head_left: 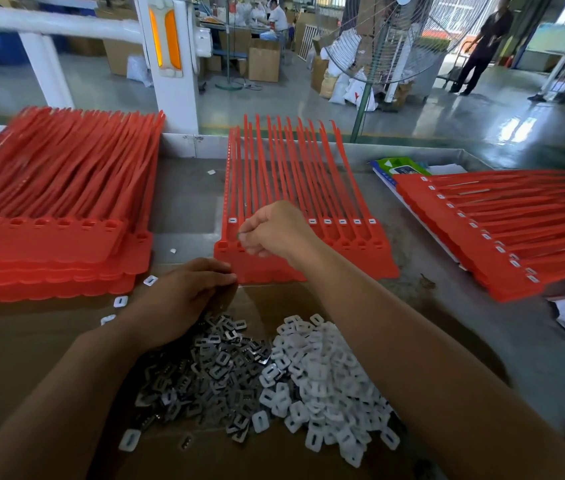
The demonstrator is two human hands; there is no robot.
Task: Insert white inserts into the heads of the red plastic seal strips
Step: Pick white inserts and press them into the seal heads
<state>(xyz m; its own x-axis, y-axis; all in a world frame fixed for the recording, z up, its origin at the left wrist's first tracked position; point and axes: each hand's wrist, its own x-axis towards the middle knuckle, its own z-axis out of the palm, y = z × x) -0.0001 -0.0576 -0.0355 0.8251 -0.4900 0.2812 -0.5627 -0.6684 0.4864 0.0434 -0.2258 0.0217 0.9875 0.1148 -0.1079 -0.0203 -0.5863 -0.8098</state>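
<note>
Right hand (270,230): I am pinching a small piece (240,234) over the heads of the middle red strips (291,174)
Left hand (184,299): I am touching their near edge, grip unclear
White inserts (322,375): lying heaped on cardboard (31,341)

Grey table (187,202) (red seal strips (343,265), cardboard (24,348))

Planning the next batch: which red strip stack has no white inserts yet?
The left stack: its heads show empty sockets, while the middle sheet and right stack carry white inserts.

Glossy red plastic seal strips (308,188)
</note>
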